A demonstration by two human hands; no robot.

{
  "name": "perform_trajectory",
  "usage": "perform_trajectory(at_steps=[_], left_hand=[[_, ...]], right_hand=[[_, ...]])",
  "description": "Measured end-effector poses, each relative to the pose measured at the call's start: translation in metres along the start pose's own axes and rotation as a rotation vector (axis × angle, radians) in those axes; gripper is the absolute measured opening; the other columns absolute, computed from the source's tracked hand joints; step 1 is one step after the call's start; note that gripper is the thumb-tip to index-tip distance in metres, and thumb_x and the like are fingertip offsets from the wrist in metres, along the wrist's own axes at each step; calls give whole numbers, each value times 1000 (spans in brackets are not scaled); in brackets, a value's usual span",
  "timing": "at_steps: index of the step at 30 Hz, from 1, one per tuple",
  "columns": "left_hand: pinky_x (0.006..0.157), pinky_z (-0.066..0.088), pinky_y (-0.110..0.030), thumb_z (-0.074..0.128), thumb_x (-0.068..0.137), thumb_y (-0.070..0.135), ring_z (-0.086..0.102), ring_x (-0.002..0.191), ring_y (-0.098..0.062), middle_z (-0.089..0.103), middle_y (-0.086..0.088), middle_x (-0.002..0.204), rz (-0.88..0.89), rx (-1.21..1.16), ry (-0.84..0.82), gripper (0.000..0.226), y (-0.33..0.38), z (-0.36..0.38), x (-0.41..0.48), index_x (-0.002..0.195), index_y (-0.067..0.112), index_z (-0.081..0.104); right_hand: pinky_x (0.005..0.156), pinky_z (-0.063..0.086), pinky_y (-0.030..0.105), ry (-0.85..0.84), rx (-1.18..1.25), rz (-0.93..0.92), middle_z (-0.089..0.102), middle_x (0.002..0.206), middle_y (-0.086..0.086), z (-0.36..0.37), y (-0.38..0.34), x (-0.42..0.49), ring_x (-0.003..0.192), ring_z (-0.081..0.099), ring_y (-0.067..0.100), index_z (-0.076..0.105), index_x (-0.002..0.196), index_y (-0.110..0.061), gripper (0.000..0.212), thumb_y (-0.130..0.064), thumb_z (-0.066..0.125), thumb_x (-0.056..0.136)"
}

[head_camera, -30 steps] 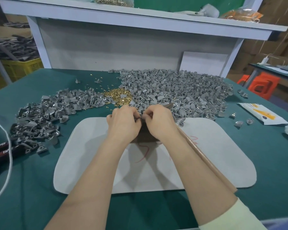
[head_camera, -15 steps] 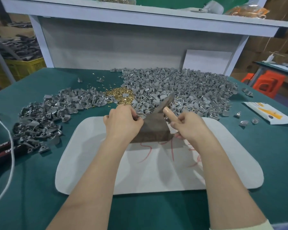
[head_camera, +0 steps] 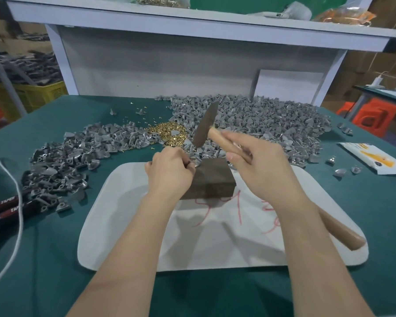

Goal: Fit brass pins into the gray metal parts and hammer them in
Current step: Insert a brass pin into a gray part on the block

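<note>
My left hand [head_camera: 169,172] pinches a small gray metal part [head_camera: 196,164] against the top left edge of a dark metal block [head_camera: 212,179]. My right hand [head_camera: 258,165] grips the wooden handle of a hammer [head_camera: 206,124]. Its dark steel head is raised above the block and the part. The handle's butt end sticks out behind my right forearm. A little heap of brass pins [head_camera: 169,133] lies just beyond the block. Whether a pin sits in the held part is hidden by my fingers.
A large pile of gray parts [head_camera: 261,124] spreads behind the block, a second pile [head_camera: 66,161] lies at the left. The block stands on a white mat [head_camera: 124,225]. Red-handled pliers [head_camera: 5,207] and a white cord [head_camera: 14,202] lie far left, a printed packet [head_camera: 373,159] far right.
My right hand left the part, took the hammer handle and lifted the head up over the block. The left hand stayed at the block, holding the part.
</note>
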State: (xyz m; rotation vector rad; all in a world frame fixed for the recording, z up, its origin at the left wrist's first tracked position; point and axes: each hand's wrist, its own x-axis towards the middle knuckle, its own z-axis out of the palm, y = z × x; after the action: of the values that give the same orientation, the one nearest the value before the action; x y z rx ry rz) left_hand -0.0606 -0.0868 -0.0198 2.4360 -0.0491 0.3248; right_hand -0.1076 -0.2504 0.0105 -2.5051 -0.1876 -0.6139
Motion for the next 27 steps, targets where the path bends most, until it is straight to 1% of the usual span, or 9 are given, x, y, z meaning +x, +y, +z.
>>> perform_trajectory(at_steps=[3,8,10,13,15,18,21,24,27], left_hand=[[96,40,-40,65,85,26,54,109,-26,66,4,99,-43,-32,-25,29,0,-1,1,62,30,49],[90,36,-36,65,85,25,54,108,-27,62,3,90,-33,-49,6,23,-1,1,1,66,27,53],[90,37,-36,65,85,25,54,107,-27,61,5,89,-32,-47,8,27,-1,1,1,62,27,51],[94,39,-38,65,86,25,54,109,-26,53,10,88,-36,-36,-4,34,0,-1,1,58,30,47],[94,38,-38,65,86,25,53,109,-26,54,9,89,-37,-41,-6,30,0,0,1,61,29,49],[89,38,-36,63,87,24,53,107,-31,65,-1,94,-20,-35,2,17,0,1,1,70,19,62],[86,36,-35,62,88,22,52,106,-33,65,-6,96,-5,-12,-7,16,1,0,1,75,14,67],[90,34,-35,64,86,24,51,109,-28,63,2,100,44,-7,-66,15,5,-1,1,71,27,62],[89,30,-35,64,85,27,50,110,-25,58,5,102,82,6,-113,16,10,1,-1,71,31,57]], right_hand=[[94,45,30,-119,-99,17,65,119,-14,1,-1,-2,107,60,14,53,129,-41,42,-26,58,90],[93,47,33,75,-29,-8,65,119,-12,-5,-7,-3,106,61,16,53,129,-41,41,-27,57,91],[92,49,36,6,-54,-22,66,117,-10,-4,-9,-3,105,62,17,53,129,-42,41,-27,57,91],[89,48,30,-113,-133,29,66,114,-11,1,-8,-6,103,61,18,51,128,-47,43,-28,57,90],[86,46,28,-52,-157,31,65,116,-14,0,-9,-7,103,61,17,51,128,-48,42,-28,57,91],[90,48,32,102,-23,8,65,120,-10,-2,-13,-7,105,61,18,47,133,-44,46,-24,54,92],[88,48,39,81,-48,0,63,116,0,4,-16,-4,102,60,25,36,138,-49,55,-15,44,95],[77,46,35,-9,-138,92,48,94,1,17,-15,-2,88,57,28,55,125,-44,46,-12,42,94],[78,46,34,-51,-167,157,46,94,0,29,-14,-1,91,59,27,67,107,-36,25,-26,50,92]])
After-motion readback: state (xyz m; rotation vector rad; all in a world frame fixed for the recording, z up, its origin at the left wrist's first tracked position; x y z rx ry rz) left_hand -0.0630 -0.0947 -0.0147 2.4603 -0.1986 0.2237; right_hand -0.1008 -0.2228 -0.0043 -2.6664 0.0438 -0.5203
